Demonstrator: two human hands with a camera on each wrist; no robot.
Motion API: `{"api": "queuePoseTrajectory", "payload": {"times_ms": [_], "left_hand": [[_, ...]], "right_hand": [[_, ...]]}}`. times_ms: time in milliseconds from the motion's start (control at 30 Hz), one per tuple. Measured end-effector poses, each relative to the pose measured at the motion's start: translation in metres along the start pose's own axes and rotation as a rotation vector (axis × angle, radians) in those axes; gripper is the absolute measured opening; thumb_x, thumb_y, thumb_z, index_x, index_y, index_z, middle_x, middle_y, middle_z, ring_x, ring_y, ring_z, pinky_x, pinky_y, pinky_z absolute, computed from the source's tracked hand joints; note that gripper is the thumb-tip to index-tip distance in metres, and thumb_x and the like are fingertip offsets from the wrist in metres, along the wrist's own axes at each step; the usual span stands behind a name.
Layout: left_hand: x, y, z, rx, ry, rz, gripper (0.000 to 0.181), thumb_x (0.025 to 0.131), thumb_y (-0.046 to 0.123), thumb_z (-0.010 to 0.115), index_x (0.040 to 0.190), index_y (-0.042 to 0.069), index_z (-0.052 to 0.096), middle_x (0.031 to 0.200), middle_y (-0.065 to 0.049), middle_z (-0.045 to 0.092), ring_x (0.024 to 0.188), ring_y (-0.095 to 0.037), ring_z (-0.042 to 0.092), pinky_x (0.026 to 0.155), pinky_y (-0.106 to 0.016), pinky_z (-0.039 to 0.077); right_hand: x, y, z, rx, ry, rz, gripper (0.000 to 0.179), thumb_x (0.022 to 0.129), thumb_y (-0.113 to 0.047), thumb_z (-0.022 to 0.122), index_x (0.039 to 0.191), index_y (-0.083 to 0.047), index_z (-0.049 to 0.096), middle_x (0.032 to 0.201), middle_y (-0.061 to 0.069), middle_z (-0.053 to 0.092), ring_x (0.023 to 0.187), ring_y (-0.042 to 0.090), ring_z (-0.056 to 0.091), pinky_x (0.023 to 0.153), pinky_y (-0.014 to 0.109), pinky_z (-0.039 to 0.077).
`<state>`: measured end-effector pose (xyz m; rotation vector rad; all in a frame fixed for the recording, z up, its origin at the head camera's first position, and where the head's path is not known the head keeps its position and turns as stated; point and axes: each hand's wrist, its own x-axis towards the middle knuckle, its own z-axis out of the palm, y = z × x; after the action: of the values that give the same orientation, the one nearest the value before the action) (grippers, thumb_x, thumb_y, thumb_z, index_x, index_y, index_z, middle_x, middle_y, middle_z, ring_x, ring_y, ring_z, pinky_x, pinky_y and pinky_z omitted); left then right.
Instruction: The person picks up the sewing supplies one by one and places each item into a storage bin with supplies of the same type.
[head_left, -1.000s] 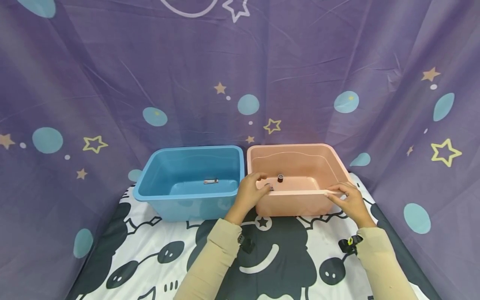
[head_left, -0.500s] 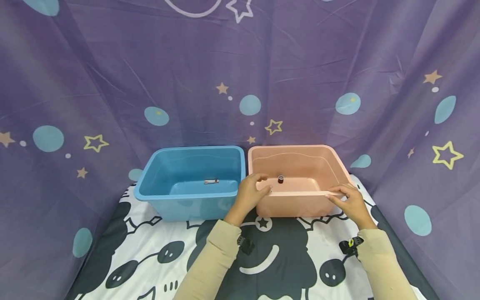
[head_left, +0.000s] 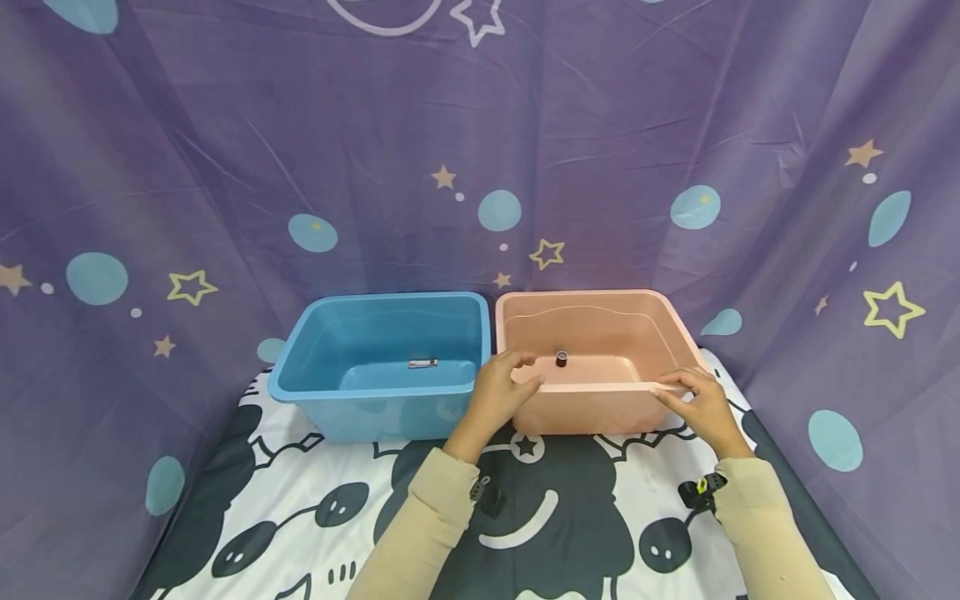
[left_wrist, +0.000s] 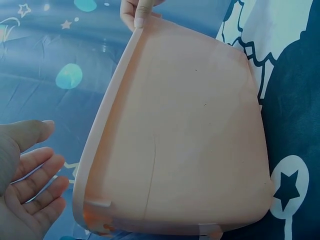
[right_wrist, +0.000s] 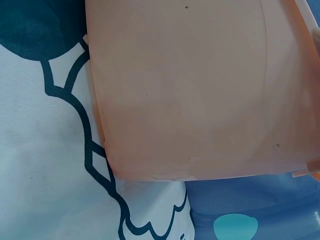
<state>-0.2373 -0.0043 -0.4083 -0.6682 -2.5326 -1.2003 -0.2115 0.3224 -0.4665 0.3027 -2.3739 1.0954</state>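
My left hand [head_left: 501, 387] reaches over the front left corner of a pink plastic tub [head_left: 585, 408], thumb and fingers apart with nothing between them. The left wrist view shows the same hand [left_wrist: 30, 180] with its fingers loosely spread beside the rim. On the tub's front right rim, my right hand [head_left: 693, 404] pinches the edge between thumb and fingers, also seen at the top of the left wrist view. Inside the pink tub lies a small dark cylinder [head_left: 561, 358] with a pale end. The front wall hides part of the tub floor.
Left of the pink tub stands a blue tub [head_left: 375, 412], with a small slim silvery and dark item [head_left: 422, 363] on its floor. A patterned black-and-white cloth [head_left: 315, 500] covers the table. A purple curtain [head_left: 600, 125] hangs close behind both tubs.
A small dark item by my left thumb a second ago is out of sight now. The left hand has stayed nearly in place; the right hand keeps its pinch on the rim.
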Motion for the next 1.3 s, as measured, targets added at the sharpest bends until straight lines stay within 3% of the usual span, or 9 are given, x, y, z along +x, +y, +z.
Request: {"api": "queuePoseTrajectory", "payload": {"times_ms": [233, 367, 600, 900, 1300], "left_hand": [[-0.006, 0.0, -0.006, -0.013, 0.03, -0.002, 0.032, 0.08, 0.019, 0.075, 0.109, 0.006, 0.067, 0.104, -0.008, 0.067, 0.069, -0.014, 0.062, 0.063, -0.022, 0.05], [-0.01, -0.005, -0.01, -0.017, 0.038, 0.005, 0.032, 0.082, 0.019, 0.073, 0.111, 0.006, 0.066, 0.105, -0.009, 0.067, 0.075, -0.02, 0.063, 0.066, -0.028, 0.05], [-0.016, -0.013, -0.015, 0.01, 0.083, 0.041, 0.03, 0.082, 0.015, 0.072, 0.109, 0.004, 0.067, 0.102, -0.01, 0.067, 0.092, -0.028, 0.062, 0.083, -0.043, 0.049], [-0.025, -0.019, -0.024, 0.044, 0.078, -0.023, 0.032, 0.083, 0.018, 0.072, 0.112, 0.006, 0.066, 0.105, -0.007, 0.067, 0.098, -0.023, 0.061, 0.087, -0.041, 0.049], [-0.034, -0.029, -0.04, 0.087, 0.078, 0.009, 0.033, 0.083, 0.02, 0.073, 0.112, 0.007, 0.066, 0.105, -0.006, 0.067, 0.101, -0.023, 0.062, 0.087, -0.04, 0.049]], "right_hand": [[0.0, 0.0, 0.0, -0.011, -0.004, 0.002, 0.016, 0.075, -0.007, 0.078, 0.09, -0.007, 0.072, 0.086, 0.003, 0.066, 0.084, -0.001, 0.048, 0.073, 0.022, 0.037], [0.001, 0.001, 0.0, -0.006, 0.001, -0.002, 0.017, 0.074, -0.006, 0.079, 0.089, -0.008, 0.072, 0.086, 0.002, 0.066, 0.084, -0.001, 0.048, 0.073, 0.022, 0.037], [0.001, 0.002, 0.0, -0.003, 0.005, -0.008, 0.017, 0.073, -0.006, 0.079, 0.089, -0.008, 0.072, 0.084, 0.001, 0.066, 0.083, -0.001, 0.048, 0.073, 0.022, 0.037], [0.002, 0.002, 0.001, 0.007, -0.004, -0.006, 0.017, 0.074, -0.005, 0.078, 0.09, -0.008, 0.072, 0.084, -0.001, 0.067, 0.082, 0.0, 0.049, 0.073, 0.022, 0.037], [0.0, 0.001, 0.0, -0.003, 0.0, 0.0, 0.017, 0.074, -0.006, 0.078, 0.09, -0.008, 0.071, 0.084, -0.003, 0.066, 0.083, -0.001, 0.049, 0.073, 0.022, 0.037]]}}
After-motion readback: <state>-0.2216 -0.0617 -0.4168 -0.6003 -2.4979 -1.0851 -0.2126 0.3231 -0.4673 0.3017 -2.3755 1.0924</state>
